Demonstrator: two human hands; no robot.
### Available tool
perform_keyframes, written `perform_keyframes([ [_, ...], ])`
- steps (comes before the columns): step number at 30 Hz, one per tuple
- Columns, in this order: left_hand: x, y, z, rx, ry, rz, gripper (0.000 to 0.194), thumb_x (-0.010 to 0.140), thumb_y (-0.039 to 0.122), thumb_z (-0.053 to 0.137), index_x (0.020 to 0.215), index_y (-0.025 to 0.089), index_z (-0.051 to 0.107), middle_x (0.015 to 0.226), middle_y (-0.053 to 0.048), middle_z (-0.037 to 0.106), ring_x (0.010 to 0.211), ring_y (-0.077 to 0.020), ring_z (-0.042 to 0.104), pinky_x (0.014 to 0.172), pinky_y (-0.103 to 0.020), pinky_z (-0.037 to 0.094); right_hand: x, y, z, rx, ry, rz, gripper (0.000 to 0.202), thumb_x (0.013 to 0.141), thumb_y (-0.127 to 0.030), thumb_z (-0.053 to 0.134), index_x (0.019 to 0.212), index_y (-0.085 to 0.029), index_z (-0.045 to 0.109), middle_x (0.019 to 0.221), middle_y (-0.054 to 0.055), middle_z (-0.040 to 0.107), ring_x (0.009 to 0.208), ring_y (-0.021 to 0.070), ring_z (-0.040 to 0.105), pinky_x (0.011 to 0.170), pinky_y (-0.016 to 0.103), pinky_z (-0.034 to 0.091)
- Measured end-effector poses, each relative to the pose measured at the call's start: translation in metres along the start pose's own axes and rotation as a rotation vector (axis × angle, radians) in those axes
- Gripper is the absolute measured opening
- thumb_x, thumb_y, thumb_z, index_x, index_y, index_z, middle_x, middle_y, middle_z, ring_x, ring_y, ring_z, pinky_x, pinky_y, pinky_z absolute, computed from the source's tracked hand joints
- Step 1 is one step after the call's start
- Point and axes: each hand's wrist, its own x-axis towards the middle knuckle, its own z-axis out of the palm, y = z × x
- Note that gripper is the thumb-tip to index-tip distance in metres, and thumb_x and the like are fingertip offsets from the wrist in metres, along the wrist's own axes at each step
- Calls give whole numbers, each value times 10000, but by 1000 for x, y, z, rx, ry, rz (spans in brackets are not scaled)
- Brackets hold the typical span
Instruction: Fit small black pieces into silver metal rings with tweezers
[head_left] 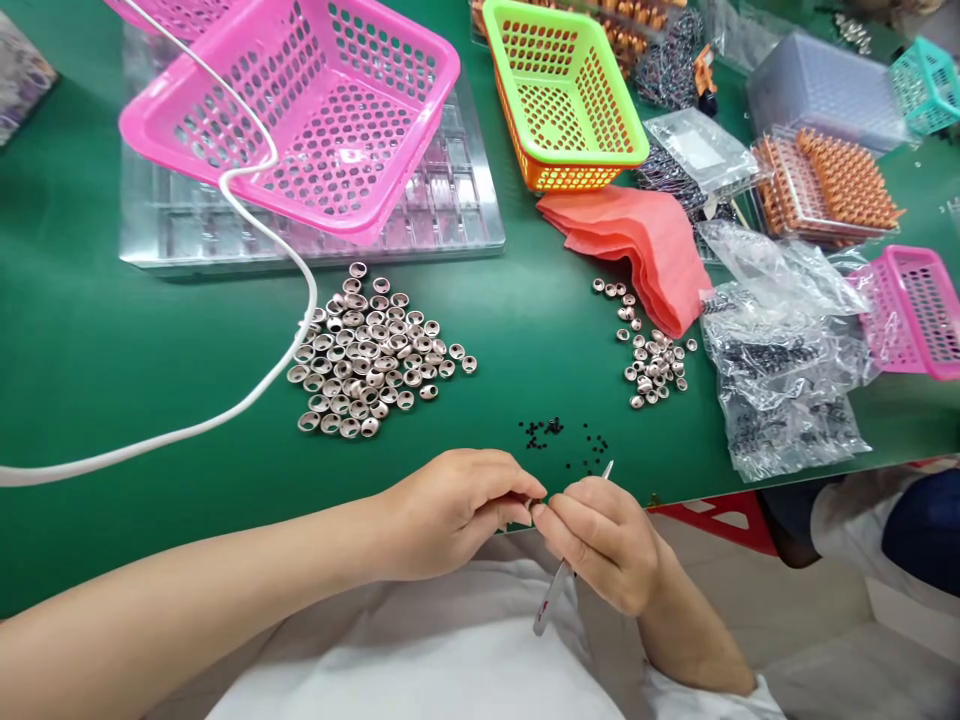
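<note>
White shirt (420,650); left hand (457,510) pinching metal part (532,504).
My right hand (611,545) fingers it, clasping tweezers (553,598); red mark (545,605) illegible.

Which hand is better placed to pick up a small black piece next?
Probably the right hand: it holds a pointed metal tool, its tip near the black pieces. The left hand shows no such tool.

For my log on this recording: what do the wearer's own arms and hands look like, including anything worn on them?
The left hand and right hand are both ungloved, with no watch or bracelet visible. The left forearm shows no sleeve; a loose white cloth sleeve ends on the right forearm.
</note>
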Motion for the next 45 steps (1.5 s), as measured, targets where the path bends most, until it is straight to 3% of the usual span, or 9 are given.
perform_keyframes([
  [8,0,3,0,-28,10,-5,140,976,100,609,1063,105,719,847,-58,751,730,-136,684,682,-192,538,1,-2,-3,-33,28,-11,276,945,-46,461,1052,-60,714,938,122,684,816,191,632,610,333,537],
  [20,-1,2,2,-5,1,-14,151,982,108,581,1055,122,713,848,-54,743,733,-142,674,676,-204,529,5,-1,-5,3,-39,-11,262,952,-49,465,1068,-32,700,932,132,683,787,196,612,604,344,507],
  [27,-3,0,4,-37,8,-67,162,980,132,569,1047,151,716,849,-50,742,733,-144,677,672,-215,536,7,4,-1,50,7,-51,255,921,-36,476,1054,-11,693,899,150,663,752,212,582,546,355,462],
  [38,-1,2,2,-56,-11,-121,187,954,108,558,1014,162,726,830,-39,738,730,-141,668,667,-215,519,16,7,-7,114,-139,8,227,957,-43,462,1050,-72,667,829,84,631,695,176,514,584,334,448],
  [45,2,1,-2,-107,-24,-191,196,947,104,576,1026,159,746,852,-40,741,722,-128,689,659,-197,537,8,9,2,113,-30,37,205,944,-25,505,1101,-71,630,821,80,654,700,170,544,590,318,485],
])
